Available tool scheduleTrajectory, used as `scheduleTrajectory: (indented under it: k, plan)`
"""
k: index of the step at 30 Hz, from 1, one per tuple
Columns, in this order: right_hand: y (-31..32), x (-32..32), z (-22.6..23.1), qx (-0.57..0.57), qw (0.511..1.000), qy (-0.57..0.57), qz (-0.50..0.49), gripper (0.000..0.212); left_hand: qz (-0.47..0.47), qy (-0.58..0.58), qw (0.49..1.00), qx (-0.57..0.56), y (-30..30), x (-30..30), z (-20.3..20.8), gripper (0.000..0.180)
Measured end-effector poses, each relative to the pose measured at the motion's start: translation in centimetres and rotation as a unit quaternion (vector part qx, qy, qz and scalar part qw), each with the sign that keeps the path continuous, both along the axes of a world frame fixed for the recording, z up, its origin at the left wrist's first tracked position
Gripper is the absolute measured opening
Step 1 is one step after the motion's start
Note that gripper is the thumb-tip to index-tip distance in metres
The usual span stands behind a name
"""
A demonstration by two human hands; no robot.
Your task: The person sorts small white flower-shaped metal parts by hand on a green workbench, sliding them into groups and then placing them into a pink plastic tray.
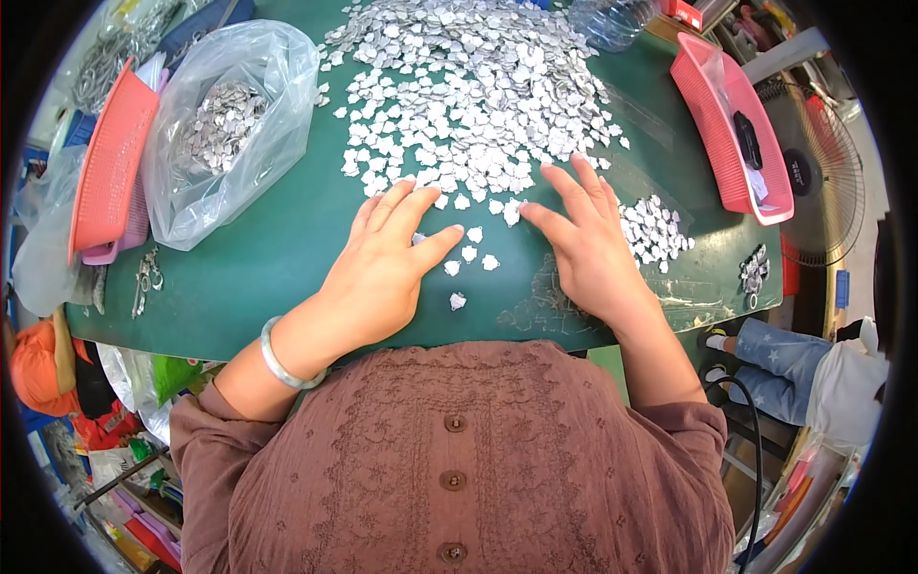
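Note:
A wide heap of small, flat, silvery-white metal pieces with notched outlines (478,86) covers the far middle of the green table. At the heap's near left edge lies my left hand (387,249), fingers spread, a pale bangle (277,356) on its wrist. My right hand (588,234) is also spread, its fingertips on the heap's near right edge and its thumb by one piece. Several loose pieces (469,253) lie between the two hands. Right of my right hand sits a smaller pile of the same pieces (655,232). Nothing shows gripped in either hand.
A clear plastic bag (277,163) partly filled with pieces stands at left, beside a pink basket (115,163). Another pink basket (712,143) with a black item stands at right, near a fan (827,172). Metal rings (754,273) lie by the right table edge. Another person (813,373) is beyond it.

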State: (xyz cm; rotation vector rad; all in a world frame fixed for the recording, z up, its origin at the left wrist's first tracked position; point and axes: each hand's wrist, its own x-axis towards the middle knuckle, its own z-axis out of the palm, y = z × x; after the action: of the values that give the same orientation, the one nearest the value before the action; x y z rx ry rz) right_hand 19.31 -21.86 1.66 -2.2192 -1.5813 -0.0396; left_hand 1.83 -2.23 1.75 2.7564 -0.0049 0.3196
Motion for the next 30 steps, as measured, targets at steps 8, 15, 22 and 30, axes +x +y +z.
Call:
scheduleTrajectory:
  k: [8,15,22,30]
  plan:
    - [-0.8,0.0,0.7,-0.040,0.999,0.015,0.034,0.036,-0.016,0.012,1.000,0.021,-0.3,2.7,0.2,0.049]
    - [-1.0,0.3,0.1,-0.044,0.999,-0.016,0.001,0.039,-0.025,0.019,0.999,0.022,-1.2,4.4,-0.3,0.053]
    - [-0.4,0.5,0.0,-0.038,0.999,0.012,0.007,0.044,-0.046,0.026,0.998,0.019,-1.2,3.7,0.3,0.046]
    - [-0.6,0.3,0.5,-0.065,0.997,0.014,0.035,0.045,-0.055,0.009,0.998,0.000,-0.4,2.0,0.4,0.041]
